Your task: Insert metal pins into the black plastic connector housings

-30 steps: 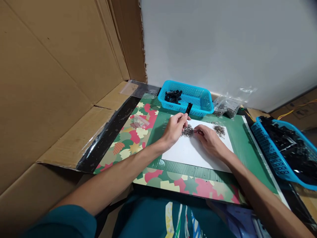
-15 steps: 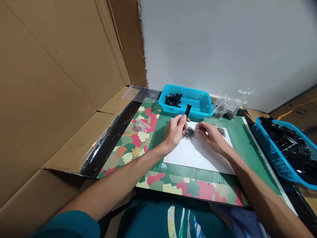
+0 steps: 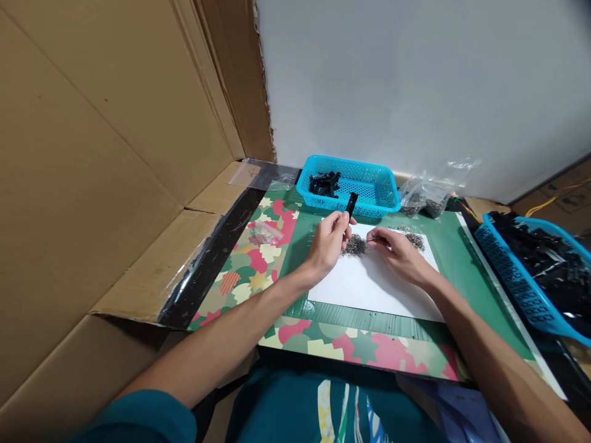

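Left hand [image 3: 325, 245] has a snug grip on a black plastic strip [image 3: 351, 207]; can't tell the right hand's [image 3: 401, 253] grip. Far-edge basket [image 3: 318, 201]'s lightly filled, right-edge basket [image 3: 513, 282]'s loaded.

shiny blue plastic basket [image 3: 386, 207] with holes all over, black plastic-looking strips [image 3: 325, 184] with a bit of gloss, smooth matt white sheet [image 3: 369, 286], kinda glinty metallic-looking bits [image 3: 354, 245], crinkly clear plastic bags [image 3: 418, 192], dull brown cardboard [image 3: 92, 123] with a rough torn edge
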{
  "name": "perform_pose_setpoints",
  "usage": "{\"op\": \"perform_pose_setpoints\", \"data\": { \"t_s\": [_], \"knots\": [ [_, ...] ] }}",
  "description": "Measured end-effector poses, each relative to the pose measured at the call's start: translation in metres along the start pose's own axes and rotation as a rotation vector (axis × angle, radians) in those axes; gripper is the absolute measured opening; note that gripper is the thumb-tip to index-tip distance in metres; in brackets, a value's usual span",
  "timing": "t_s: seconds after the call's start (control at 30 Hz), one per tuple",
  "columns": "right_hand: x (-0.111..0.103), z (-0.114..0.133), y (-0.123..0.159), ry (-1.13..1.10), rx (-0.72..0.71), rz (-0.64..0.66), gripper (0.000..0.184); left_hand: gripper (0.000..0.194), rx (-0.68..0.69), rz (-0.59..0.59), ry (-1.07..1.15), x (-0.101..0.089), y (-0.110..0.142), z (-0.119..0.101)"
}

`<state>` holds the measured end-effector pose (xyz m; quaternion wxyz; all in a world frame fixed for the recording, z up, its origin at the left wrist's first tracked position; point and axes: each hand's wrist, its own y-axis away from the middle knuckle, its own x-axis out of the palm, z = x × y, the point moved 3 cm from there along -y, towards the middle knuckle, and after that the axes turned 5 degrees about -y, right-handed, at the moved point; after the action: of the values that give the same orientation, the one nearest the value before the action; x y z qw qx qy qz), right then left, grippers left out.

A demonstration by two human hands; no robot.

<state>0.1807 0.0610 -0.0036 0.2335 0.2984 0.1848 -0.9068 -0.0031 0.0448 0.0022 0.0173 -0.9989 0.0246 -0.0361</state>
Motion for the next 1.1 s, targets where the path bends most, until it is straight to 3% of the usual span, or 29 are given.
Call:
{"op": "perform_pose_setpoints", "data": {
  "t_s": [0.17,0.33,0.67,0.9,1.1],
  "knots": [
    [0.004,0.000,-0.001,0.041,-0.021,-0.012,0.015,0.037,-0.004,-0.001,0.003,0.000,-0.001,0.000],
    [0.002,0.004,0.001,0.049,-0.026,0.070,0.017,0.037,-0.009,0.003,0.009,0.000,0.000,0.000],
    [-0.002,0.005,0.008,-0.165,0.067,0.200,0.024,0.035,-0.031,0.006,0.017,0.000,0.000,0.000],
    [-0.010,0.003,0.009,-0.533,0.045,-0.014,0.025,0.027,-0.084,0.026,0.009,0.003,0.000,-0.001],
    [-0.007,0.004,0.008,-0.645,0.005,-0.127,0.023,0.036,-0.214,0.250,0.089,0.014,0.008,-0.003]
  ]
}}
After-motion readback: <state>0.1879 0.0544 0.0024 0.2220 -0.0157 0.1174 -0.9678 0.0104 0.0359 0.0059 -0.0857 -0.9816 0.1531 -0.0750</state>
